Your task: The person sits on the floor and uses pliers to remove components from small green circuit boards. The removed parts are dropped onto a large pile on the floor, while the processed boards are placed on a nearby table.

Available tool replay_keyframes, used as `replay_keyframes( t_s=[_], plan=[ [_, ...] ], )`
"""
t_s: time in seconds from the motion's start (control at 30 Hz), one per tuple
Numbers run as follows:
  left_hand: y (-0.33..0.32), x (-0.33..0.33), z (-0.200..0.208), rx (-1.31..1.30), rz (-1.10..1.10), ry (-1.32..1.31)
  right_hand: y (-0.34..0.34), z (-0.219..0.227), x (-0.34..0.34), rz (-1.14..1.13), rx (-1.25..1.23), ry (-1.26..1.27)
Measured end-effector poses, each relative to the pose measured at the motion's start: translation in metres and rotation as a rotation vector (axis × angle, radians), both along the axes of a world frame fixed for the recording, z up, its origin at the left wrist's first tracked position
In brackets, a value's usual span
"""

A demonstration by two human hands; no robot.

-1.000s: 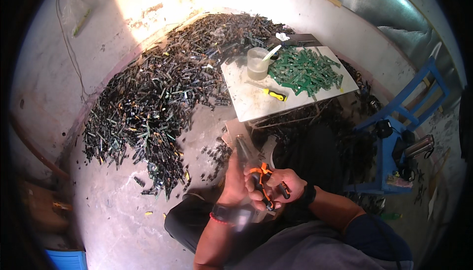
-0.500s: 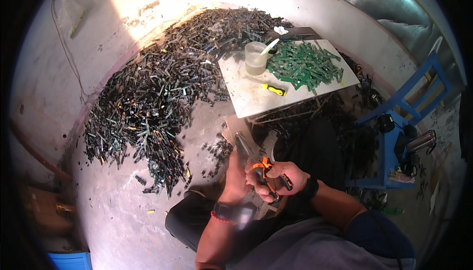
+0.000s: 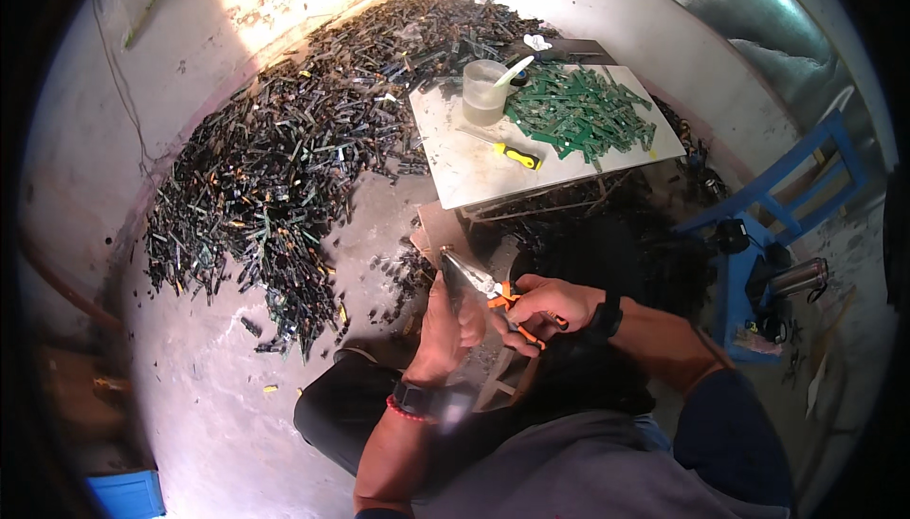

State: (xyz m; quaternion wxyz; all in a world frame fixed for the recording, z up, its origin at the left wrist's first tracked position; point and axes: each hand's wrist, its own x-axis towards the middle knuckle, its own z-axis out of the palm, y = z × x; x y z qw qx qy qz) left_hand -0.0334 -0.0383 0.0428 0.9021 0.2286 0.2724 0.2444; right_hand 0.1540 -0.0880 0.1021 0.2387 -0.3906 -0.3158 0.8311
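My right hand is wrapped round the orange-and-black handles of a pair of long-nose pliers. The metal jaws point up and left, toward a small wooden board. Beside the jaws, my left hand is closed with its thumb pointing forward. A dark piece seems to lie between the thumb and the jaws, but it is mostly hidden. Both hands are low in front of my lap, short of the white low table.
On the table are a pile of green strips, a clear cup of liquid with a white-handled tool, and a yellow-handled screwdriver. A large heap of dark strips covers the floor leftward. A blue chair holding items stands right.
The view has shifted slightly. My right hand has moved a little away from my left, and the pliers' handles no longer overlap the left fingers.
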Motion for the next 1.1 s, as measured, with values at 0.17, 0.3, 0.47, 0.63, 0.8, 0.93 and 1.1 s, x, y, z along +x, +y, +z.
replay_keyframes(
  t_s=[0.17,0.3,0.47,0.63,0.8,0.93,1.1],
  plan=[
    [0.001,-0.001,-0.003,-0.103,-0.003,0.113,0.015,-0.004,0.015,0.203,0.331,-0.446],
    [0.004,-0.005,-0.01,-0.159,0.025,0.04,0.021,0.001,0.013,0.212,0.452,-0.686],
    [0.01,-0.008,-0.01,-0.148,0.033,-0.04,0.002,-0.014,0.005,0.079,0.76,-0.905],
    [0.009,-0.007,-0.015,-0.169,0.048,-0.024,-0.003,-0.015,-0.016,0.033,0.872,-1.214],
    [0.011,-0.004,-0.013,-0.158,0.082,0.042,-0.001,-0.024,-0.026,-0.031,0.992,-1.395],
    [0.008,0.0,-0.01,-0.081,0.146,0.134,-0.001,-0.028,-0.031,-0.024,0.988,-1.487],
    [0.005,0.004,-0.017,0.044,0.208,0.23,0.0,-0.034,-0.04,-0.024,0.934,-1.508]
  ],
)
